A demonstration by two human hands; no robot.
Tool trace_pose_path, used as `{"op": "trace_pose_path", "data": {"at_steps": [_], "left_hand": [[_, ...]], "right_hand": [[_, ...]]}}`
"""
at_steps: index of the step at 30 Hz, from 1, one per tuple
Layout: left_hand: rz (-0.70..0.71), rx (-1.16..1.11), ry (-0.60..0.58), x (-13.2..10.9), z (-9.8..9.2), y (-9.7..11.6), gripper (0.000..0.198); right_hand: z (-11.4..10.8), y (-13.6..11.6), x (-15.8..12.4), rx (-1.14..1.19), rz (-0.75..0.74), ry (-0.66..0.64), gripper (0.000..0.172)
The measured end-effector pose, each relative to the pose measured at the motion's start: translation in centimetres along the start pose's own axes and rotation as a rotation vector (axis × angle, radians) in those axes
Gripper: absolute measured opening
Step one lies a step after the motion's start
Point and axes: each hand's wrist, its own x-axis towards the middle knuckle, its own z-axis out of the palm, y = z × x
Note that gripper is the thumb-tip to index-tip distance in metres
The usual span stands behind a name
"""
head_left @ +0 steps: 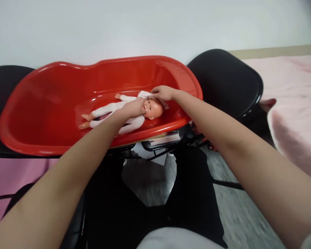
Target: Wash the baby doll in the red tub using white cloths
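Note:
A baby doll [155, 110] in a white suit [106, 109] lies on its back inside a red baby bathtub [41, 135], head to the right and bare feet to the left. My left hand [137, 105] is closed at the doll's collar, across its upper chest; its fingertips are partly hidden. At the far side of the neck, my right hand [162, 92] has its fingers bent and pinching the white cloth near the doll's far shoulder. A bit of pale cloth shows behind the head, under my right hand.
The tub rests over black chairs, one seat [225, 81] showing at right and another [7, 79] at left. Books or papers [166, 138] lie beneath its near edge. Pink bedding [298, 114] is at far right. My black-clad legs [194, 186] are below.

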Motion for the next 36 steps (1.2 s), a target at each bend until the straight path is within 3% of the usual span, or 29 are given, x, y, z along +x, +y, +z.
{"op": "trace_pose_path", "data": {"at_steps": [2,5,10,14,19,22,25,32,36], "left_hand": [[-0.077,-0.001,-0.006,-2.6,-1.7,0.5,0.043],[-0.102,-0.005,0.192,-7.5,-3.1,1.0,0.041],[-0.01,-0.096,0.56,-18.3,-2.0,3.7,0.025],[-0.033,-0.2,0.764,-28.0,2.9,5.2,0.022],[-0.345,-0.388,0.714,-36.0,12.0,3.1,0.023],[-0.559,-0.443,0.669,-38.4,15.8,2.0,0.028],[-0.595,-0.421,0.619,-39.4,17.5,1.8,0.031],[-0.478,-0.237,0.461,-39.2,17.5,1.9,0.03],[-0.467,-0.147,0.401,-39.4,17.4,2.1,0.029]], "right_hand": [[-0.2,-0.9,-2.0,-0.011,-0.078,0.14,0.031],[0.0,-2.3,-6.3,-0.019,-0.127,0.295,0.027],[2.1,-4.1,-15.4,-0.082,-0.172,0.379,0.031],[4.0,-5.3,-21.7,-0.096,-0.201,0.416,0.033],[5.4,-6.6,-26.7,0.0,-0.204,0.453,0.032],[6.4,-7.2,-28.8,0.112,-0.145,0.478,0.033],[8.4,-7.4,-31.2,0.244,-0.062,0.468,0.036],[15.8,-4.9,-38.1,0.455,0.146,0.36,0.041],[19.1,-3.1,-41.5,0.53,0.271,0.364,0.041]]}}
